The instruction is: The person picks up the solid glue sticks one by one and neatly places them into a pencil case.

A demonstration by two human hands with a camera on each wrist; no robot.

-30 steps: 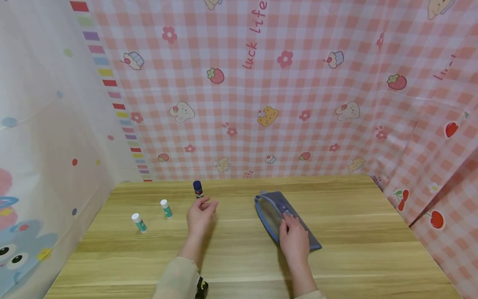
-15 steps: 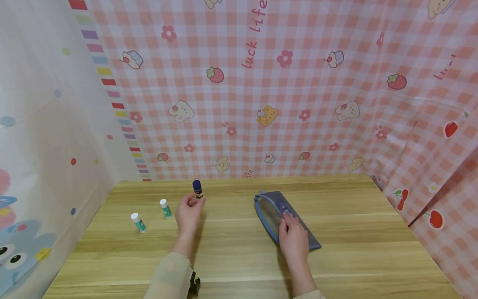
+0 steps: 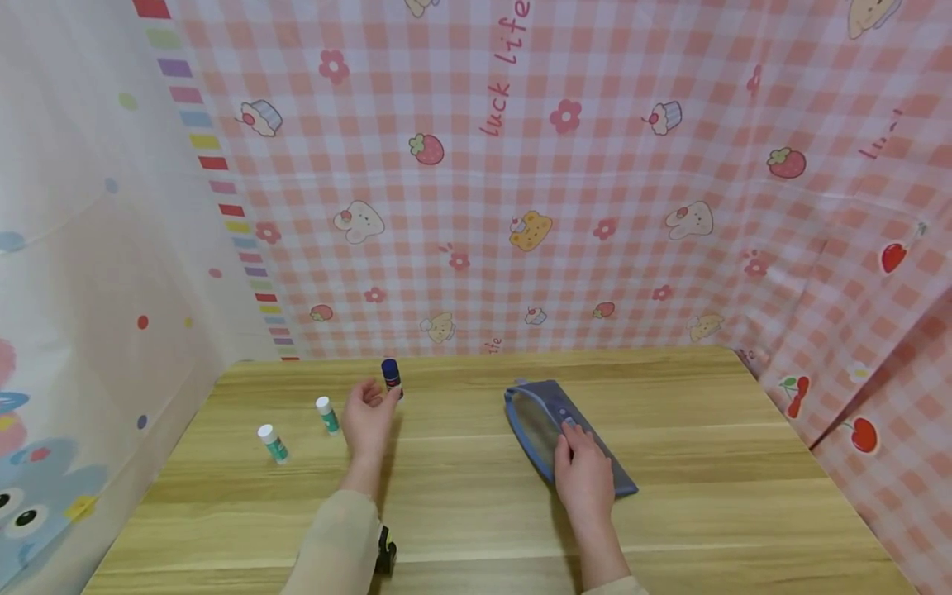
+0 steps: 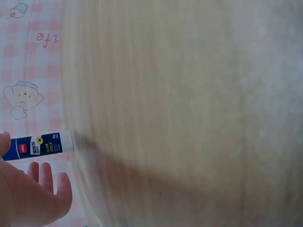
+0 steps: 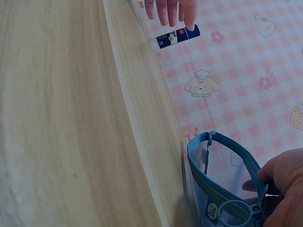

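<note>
While a pink-and-white checked cloth, printed with cupcakes, strawberries and animal heads, fills the background, a wood-grain desk spreads out before it, and a white cloth with coloured dots hangs along the person's left. On the desk, right of centre, sits a blue-grey pouch, set slantwise, its mouth gaping between blue zip edges. A pale sleeve covers the left forearm. The right hand is at the pouch's near side, where its grip is clenched on the rim, thumb and fingers pinching the edge. The left hand is towards the back of the desk, its grip released, the fingers spread and loosely bent. A black device shows at the left wrist. Just beside the left hand, a blue glue stick stands upright near the desk's back edge; the thumb overlaps it, though whether they touch cannot be told. Further left stand a nearer white-capped stick and a farther white-capped stick, both with green labels. Smallest are the pouch's ring-shaped zip pull and round badge.
</note>
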